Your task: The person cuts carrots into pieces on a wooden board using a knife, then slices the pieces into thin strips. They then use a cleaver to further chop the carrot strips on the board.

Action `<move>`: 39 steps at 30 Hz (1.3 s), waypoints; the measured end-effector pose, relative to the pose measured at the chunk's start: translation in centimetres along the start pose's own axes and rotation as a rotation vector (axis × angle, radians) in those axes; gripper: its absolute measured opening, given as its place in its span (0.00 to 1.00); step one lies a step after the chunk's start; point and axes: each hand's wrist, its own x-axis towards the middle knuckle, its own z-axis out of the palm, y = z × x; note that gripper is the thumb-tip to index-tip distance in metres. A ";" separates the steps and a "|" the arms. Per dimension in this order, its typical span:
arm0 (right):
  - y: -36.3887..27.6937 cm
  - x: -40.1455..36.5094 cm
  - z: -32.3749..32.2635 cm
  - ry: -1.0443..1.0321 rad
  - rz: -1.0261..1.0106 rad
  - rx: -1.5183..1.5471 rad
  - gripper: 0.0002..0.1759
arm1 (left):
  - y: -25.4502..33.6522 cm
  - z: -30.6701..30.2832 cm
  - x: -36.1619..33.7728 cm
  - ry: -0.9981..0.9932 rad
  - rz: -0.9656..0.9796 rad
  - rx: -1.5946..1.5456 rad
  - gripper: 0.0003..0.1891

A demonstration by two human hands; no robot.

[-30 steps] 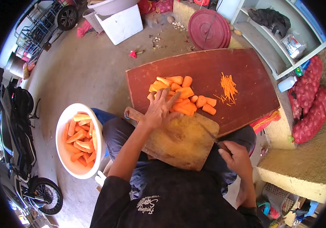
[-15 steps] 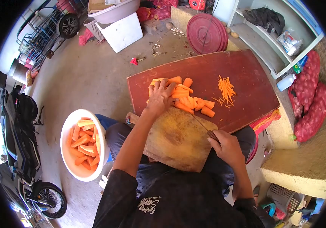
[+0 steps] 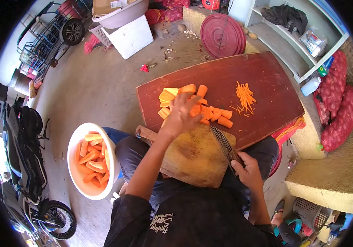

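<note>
My left hand (image 3: 179,113) hovers over or rests on the pile of cut carrots (image 3: 204,111), its fingers spread and slightly blurred. Whether it touches a piece is hard to tell. In my right hand (image 3: 248,169) is the wooden handle of a knife (image 3: 224,142). The dark, streaked blade points away from me over the right edge of the wooden chopping board (image 3: 195,158). That board lies across my lap, against the near edge of a red-brown tabletop (image 3: 267,82). Thin carrot strips (image 3: 245,99) form a small heap to the right of the pile.
A white tub (image 3: 70,158) with carrot pieces stands left of my knee. Parked motorcycles (image 3: 24,152) line the far left. To the right are a shelf (image 3: 273,45), red net sacks (image 3: 341,119) and a concrete ledge (image 3: 328,185). Another person's foot (image 3: 278,212) shows at lower right.
My left hand has shifted right across the carrots, uncovering slices at the left, and its fingers have spread. The knife has turned so its blade face shows, and my right hand has lowered slightly.
</note>
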 end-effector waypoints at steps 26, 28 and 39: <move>-1.6 -0.5 0.8 -0.161 -0.165 -0.278 0.22 | 2.4 -0.3 -10.4 0.288 -0.253 -0.215 0.22; -2.2 -0.5 1.1 -0.166 -0.150 -0.279 0.22 | 3.0 -1.4 -12.6 0.179 -0.258 0.083 0.24; -3.7 0.5 1.9 -0.135 -0.190 -0.437 0.19 | 3.5 -3.4 -8.7 0.003 -0.047 0.121 0.22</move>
